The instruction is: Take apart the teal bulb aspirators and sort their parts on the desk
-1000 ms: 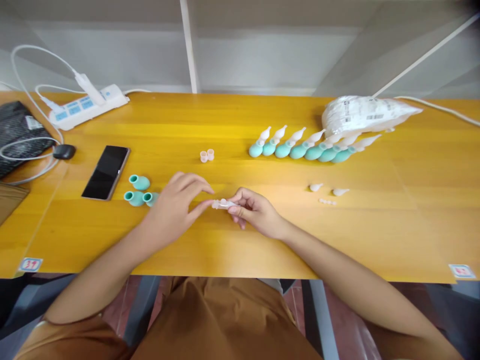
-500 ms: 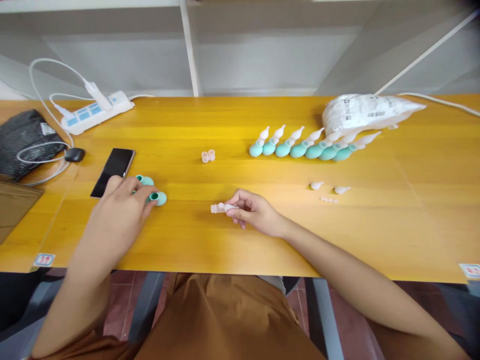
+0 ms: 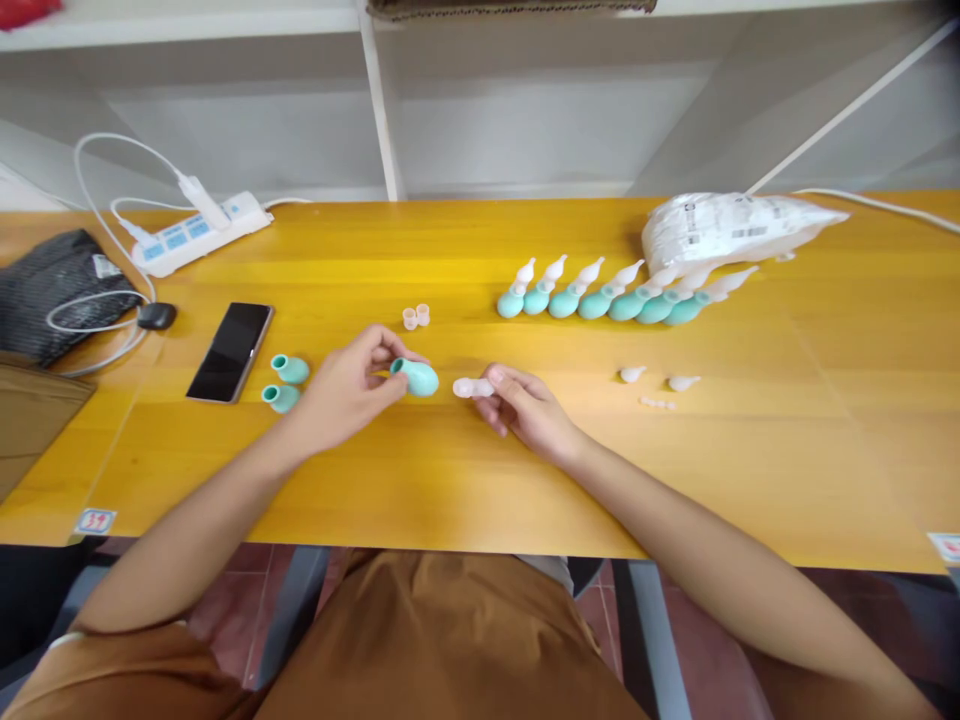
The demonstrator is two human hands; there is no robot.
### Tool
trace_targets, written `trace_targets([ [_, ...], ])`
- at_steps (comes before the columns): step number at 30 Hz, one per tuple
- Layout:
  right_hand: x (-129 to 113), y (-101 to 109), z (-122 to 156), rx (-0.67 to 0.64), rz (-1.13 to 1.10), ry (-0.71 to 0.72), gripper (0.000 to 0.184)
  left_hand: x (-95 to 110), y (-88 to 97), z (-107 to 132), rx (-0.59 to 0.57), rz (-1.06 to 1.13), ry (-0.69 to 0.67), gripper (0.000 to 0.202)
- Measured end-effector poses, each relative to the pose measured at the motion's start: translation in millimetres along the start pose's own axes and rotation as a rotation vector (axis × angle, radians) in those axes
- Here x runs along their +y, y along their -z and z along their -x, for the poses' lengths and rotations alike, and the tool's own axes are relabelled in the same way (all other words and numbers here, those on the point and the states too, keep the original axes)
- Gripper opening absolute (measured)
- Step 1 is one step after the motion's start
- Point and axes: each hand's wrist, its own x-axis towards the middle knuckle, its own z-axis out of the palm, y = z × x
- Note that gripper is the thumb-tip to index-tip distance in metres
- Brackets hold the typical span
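Grip of the left hand (image 3: 346, 388) pinches one teal bulb (image 3: 421, 379) over the surface (image 3: 480, 500), its mouth toward ten o'clock, while the grip of the right hand (image 3: 526, 412) pinches one translucent piece (image 3: 466, 388) near it at three o'clock. From that bulb, two loose bulbs (image 3: 290, 371) lie at nine, two small cups (image 3: 409, 319) at twelve, seven tipped bulbs (image 3: 596, 304) in a row at two, and two pale tips (image 3: 684, 383) at three.

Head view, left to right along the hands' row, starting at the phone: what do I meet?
Phone, two loose teal bulbs, left hand, teal bulb it holds, pale translucent piece, right hand holding that piece, two loose pale tips.
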Motion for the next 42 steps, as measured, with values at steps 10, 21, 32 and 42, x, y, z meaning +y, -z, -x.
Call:
trace_targets([
  [10, -2, 5, -4, 0.082, -0.054, -0.007, 0.052, -34, -30.1, -3, -0.060, 0.568, 0.168, 0.046],
  [21, -8, 2, 2, 0.050, 0.023, -0.005, 0.050, -39, -34.3, 8, -0.055, 0.102, -0.048, 0.025],
  [32, -9, 5, 10, -0.009, 0.147, 0.045, 0.043, -26, -35.9, 17, -0.104, 0.201, -0.023, 0.033],
  [42, -19, 4, 16, -0.074, 0.342, 0.155, 0.034, -28, -36.5, 16, -0.091, 0.116, -0.051, 0.035],
])
